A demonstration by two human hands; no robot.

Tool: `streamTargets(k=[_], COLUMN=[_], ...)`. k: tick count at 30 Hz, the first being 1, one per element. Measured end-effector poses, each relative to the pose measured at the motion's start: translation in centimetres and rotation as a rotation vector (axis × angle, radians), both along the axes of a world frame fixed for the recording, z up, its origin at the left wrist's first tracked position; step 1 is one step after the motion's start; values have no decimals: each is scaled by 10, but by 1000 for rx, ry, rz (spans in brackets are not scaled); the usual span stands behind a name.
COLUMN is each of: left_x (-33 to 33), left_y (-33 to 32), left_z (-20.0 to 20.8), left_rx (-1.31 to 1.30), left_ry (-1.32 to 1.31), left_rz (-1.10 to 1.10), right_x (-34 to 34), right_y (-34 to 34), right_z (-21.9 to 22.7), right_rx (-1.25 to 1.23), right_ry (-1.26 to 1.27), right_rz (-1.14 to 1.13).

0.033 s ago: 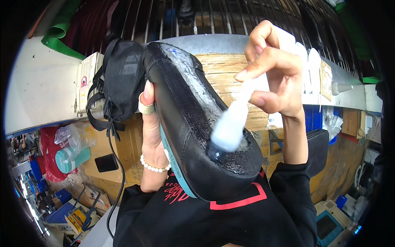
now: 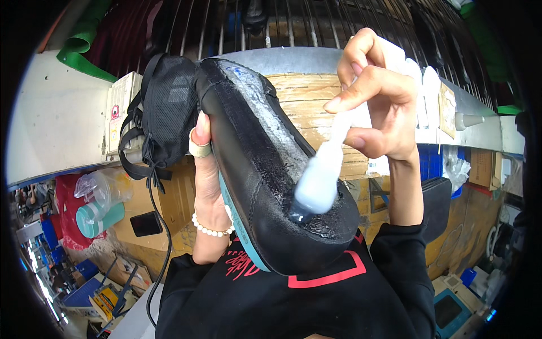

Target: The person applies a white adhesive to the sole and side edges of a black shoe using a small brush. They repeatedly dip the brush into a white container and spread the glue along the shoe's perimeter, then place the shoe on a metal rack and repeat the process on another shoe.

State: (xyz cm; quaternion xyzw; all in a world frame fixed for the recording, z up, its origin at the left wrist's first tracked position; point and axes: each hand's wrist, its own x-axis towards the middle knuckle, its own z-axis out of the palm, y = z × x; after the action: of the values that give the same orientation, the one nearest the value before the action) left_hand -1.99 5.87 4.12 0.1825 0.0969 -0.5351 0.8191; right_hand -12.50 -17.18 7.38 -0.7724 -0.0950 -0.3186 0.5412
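Note:
I hold a black shoe [image 2: 254, 164] bottom-up and close to the camera, toe toward me, laces hanging at its far end. Its underside is shiny with wet clear glue, and a teal edge runs along its left side. My left hand [image 2: 208, 186], with a ring and a white bead bracelet, grips the shoe from the left. My right hand [image 2: 379, 107] pinches a whitish brush [image 2: 319, 179] by its handle. The brush tip rests on the underside near the toe.
A wooden bench [image 2: 307, 104] with a grey metal ledge lies behind the shoe. A teal cup [image 2: 99, 219] and a dark phone [image 2: 145, 224] sit at lower left. A white nozzle bottle [image 2: 468, 120] lies at the right, above a black pad [image 2: 437, 203].

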Motion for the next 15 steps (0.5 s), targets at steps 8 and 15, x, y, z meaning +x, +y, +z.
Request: streamTargets(k=[8, 15], left_x=[5, -11], left_y=[-1, -17], left_z=[-5, -26], left_rx=[53, -286], left_ry=[40, 201], left_rz=[-55, -165], right_x=[6, 23], right_y=[-10, -12], right_z=[-5, -11], right_rx=[-50, -73], right_ry=[-58, -84], right_rz=[151, 229])
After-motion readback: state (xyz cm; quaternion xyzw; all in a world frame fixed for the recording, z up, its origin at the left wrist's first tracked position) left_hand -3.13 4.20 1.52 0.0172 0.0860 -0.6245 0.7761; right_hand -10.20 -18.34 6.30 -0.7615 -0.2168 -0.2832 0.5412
